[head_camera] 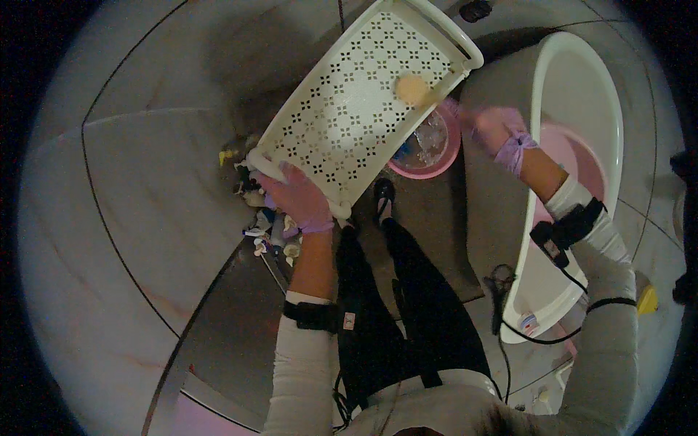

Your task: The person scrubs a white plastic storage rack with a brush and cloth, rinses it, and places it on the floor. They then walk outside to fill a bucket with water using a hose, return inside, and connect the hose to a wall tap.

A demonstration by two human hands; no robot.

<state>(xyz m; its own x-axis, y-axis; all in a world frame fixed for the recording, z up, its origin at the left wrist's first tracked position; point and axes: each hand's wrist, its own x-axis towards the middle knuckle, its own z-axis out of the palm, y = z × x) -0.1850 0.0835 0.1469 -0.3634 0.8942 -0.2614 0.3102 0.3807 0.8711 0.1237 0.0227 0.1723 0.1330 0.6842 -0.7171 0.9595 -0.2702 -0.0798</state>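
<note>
A cream plastic rack shelf [349, 103] with cut-out patterns and rounded end rails is tilted above the floor. My left hand [297, 199], in a thin purple glove, grips the rail at its near left corner. To the right of the shelf, my gloved right hand [499, 131] is blurred, its fingers curled round what looks like the handle of a scrubbing tool. That tool's round tan head [413, 90] is over the shelf's surface, near its right edge; blur hides its exact kind and whether it touches. A pink basin [452, 155] with suds stands partly under the shelf's right side.
A white baby bathtub [611, 109] stands on the right, with a pink basin [591, 163] in it. Several small bottles and tubes [272, 229] lie by my left hand. A dark cable [507, 327] hangs beside the tub. My feet are on dark flooring near the sudsy basin.
</note>
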